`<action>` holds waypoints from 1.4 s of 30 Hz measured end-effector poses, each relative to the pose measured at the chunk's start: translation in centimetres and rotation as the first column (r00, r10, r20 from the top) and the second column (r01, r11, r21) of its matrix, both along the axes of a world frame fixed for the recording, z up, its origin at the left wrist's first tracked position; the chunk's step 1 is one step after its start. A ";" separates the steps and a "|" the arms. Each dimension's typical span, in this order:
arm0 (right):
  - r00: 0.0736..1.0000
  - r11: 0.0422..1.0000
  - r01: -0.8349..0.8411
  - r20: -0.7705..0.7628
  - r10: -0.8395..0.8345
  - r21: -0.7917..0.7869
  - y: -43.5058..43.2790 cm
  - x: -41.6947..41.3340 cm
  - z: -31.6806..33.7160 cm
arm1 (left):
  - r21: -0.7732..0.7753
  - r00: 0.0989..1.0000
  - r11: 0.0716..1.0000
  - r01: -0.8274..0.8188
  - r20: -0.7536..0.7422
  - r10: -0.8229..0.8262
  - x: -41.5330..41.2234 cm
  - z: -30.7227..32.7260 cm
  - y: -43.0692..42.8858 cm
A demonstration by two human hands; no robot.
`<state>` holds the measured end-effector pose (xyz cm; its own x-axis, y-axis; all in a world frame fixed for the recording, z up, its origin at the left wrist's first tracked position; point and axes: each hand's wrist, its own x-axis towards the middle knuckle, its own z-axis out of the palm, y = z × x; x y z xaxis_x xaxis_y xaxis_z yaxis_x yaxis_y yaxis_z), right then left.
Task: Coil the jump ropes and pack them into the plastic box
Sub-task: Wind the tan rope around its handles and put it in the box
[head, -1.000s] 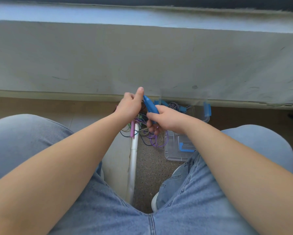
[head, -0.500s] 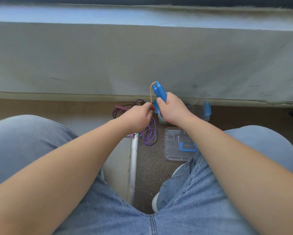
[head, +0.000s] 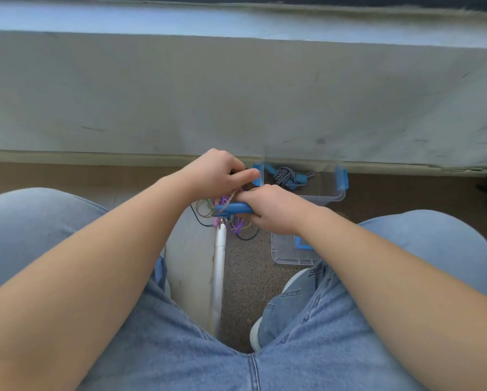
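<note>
1. Right hand [head: 270,210], centre frame, fingers curled tight round two blue handles [head: 233,208]. The handles are smooth, tapered plastic, lying level and pointing left.
2. Left hand [head: 214,173] sits just above and to the left, fingers curled, pinching a thin tan cord [head: 234,194] that runs up from the handles. The hands almost touch.
3. Box [head: 335,194] is right of the hands, against the base of the wall [head: 236,94]. Clear plastic, rounded corners, blue clips, top open.
4. Coiled rope [head: 286,174] lies in the box, braided dark-and-white, with blue grips.
5. Lid [head: 287,255] is flat, clear and ribbed, lying on the floor [head: 248,277] below the box, partly under the right arm.
6. Rope pile [head: 236,225], thin purple, green and dark loops, lies tangled under the hands.
7. White pipe [head: 219,277] runs down centre frame.
8. Knees [head: 39,215] in jeans hem in both sides, leaving only a narrow speckled gap.
</note>
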<state>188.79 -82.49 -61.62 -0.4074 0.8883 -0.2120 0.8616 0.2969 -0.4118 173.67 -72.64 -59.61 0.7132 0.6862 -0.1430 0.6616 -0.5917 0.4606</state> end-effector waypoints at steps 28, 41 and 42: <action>0.899 0.952 0.305 -0.322 -0.297 -0.025 0.0 1.2 1.6 | -0.494 0.898 0.857 -0.148 0.296 0.326 -0.2 -1.8 -1.0; 0.792 0.841 0.536 0.389 -0.471 -0.075 0.0 1.3 0.2 | 0.141 0.967 0.959 0.247 0.032 -0.254 0.5 -1.8 -3.4; 0.833 0.885 0.450 0.412 -0.369 -0.117 -0.3 0.9 0.3 | 0.169 0.969 0.956 0.239 0.014 -0.245 0.3 -1.9 -2.9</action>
